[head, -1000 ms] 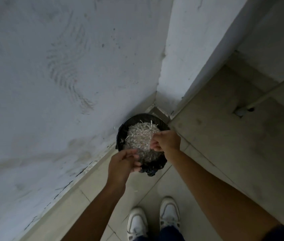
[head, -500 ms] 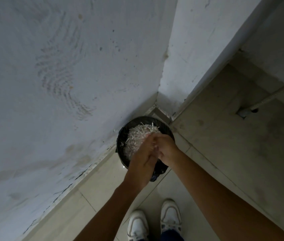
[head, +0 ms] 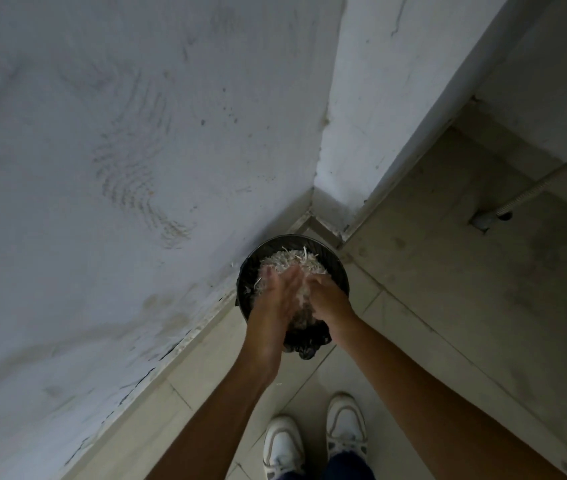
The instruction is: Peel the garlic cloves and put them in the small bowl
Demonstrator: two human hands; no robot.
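White shoes (head: 313,441) on the tiled floor (head: 448,306); beyond them, left hand (head: 275,299), fingers straight, and right hand (head: 327,296), fingers blurred, unclear, over black bin (head: 339,268) of pale garlic skins (head: 292,259) in the floor's wall corner.

Bare corner of a home, likely. Scuffed plaster wall (head: 102,150) left of the hands, tiled floor (head: 448,289) right. Lined bin (head: 251,271) below.

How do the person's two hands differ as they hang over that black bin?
The left hand is stretched out, fingers fairly straight and blurred with motion; the right hand is more curled and looks sharper. The left hand reaches further over the pale peelings, while the right hand sits nearer the bin rim. Both hover close together above the bin, and neither visibly holds anything.
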